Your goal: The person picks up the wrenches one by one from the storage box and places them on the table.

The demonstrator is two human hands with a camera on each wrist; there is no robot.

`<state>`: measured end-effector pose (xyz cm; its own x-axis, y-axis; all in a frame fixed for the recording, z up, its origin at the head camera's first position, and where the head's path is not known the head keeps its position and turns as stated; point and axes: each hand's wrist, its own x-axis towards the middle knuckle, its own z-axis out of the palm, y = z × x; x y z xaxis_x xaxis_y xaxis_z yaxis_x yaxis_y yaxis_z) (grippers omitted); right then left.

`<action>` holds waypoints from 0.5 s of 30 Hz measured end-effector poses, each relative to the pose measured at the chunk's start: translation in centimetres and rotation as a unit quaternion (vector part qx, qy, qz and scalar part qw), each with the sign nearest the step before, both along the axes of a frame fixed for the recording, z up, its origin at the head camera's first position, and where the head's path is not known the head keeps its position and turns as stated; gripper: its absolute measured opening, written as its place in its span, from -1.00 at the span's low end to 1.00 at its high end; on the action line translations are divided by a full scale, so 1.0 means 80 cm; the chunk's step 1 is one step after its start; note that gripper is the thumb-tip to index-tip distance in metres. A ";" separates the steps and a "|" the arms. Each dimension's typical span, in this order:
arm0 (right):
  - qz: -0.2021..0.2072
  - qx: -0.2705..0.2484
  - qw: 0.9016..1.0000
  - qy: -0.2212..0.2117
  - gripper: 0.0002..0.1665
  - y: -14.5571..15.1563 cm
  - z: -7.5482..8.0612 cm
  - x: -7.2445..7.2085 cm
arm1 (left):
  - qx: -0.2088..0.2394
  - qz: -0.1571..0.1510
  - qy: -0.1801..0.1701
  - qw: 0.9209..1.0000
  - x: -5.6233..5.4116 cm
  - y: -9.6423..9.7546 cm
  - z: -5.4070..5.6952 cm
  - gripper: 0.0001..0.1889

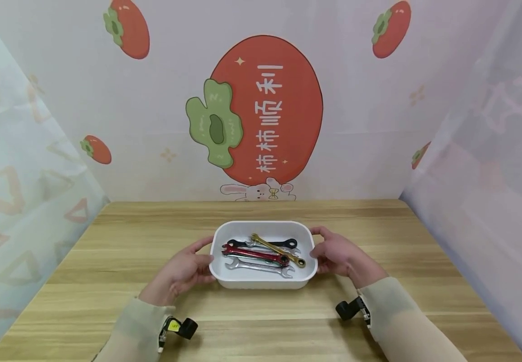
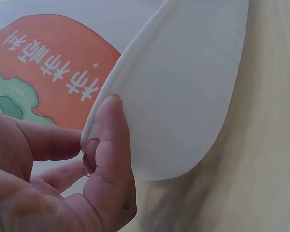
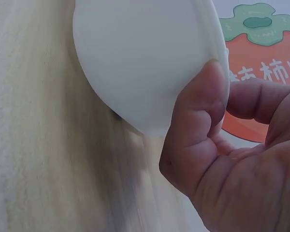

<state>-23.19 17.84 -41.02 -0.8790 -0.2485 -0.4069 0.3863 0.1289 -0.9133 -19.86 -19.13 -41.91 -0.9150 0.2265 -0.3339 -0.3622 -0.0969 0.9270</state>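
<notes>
A white rectangular tray [image 1: 261, 284] with rounded corners sits in the middle of the head view. Several wrenches lie loosely across each other inside: a red one [image 1: 253, 253], a gold one [image 1: 272, 246], a black one [image 1: 289, 243] and a silver one [image 1: 260, 267] nearest the front, with others partly hidden beneath. My left hand [image 1: 189, 268] grips the tray's left end, and my right hand [image 1: 339, 254] grips its right end. Both wrist views show fingers and thumb pinching the tray's wall [image 2: 183, 87] at the rim. Whether the tray's base touches the table is unclear.
The wooden tabletop [image 1: 261, 334] extends around the tray on every side. Behind it stands a pale backdrop [image 1: 356, 161] printed with persimmons, with similar sheets at left [image 1: 21, 125] and right. Each wrist carries a small black camera [image 1: 188, 328].
</notes>
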 end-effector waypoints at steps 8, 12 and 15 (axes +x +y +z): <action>0.025 -0.007 1.000 -0.003 -0.19 0.007 0.003 0.012 | -0.008 0.007 -0.001 1.000 0.012 0.006 0.002 -0.36; 0.038 -0.018 0.999 -0.001 -0.18 0.010 0.006 0.015 | -0.014 0.004 0.000 1.000 0.014 0.007 0.003 -0.36; 0.041 -0.019 0.999 -0.005 -0.18 0.010 0.007 0.015 | -0.017 0.006 0.000 1.000 0.015 0.007 0.004 -0.35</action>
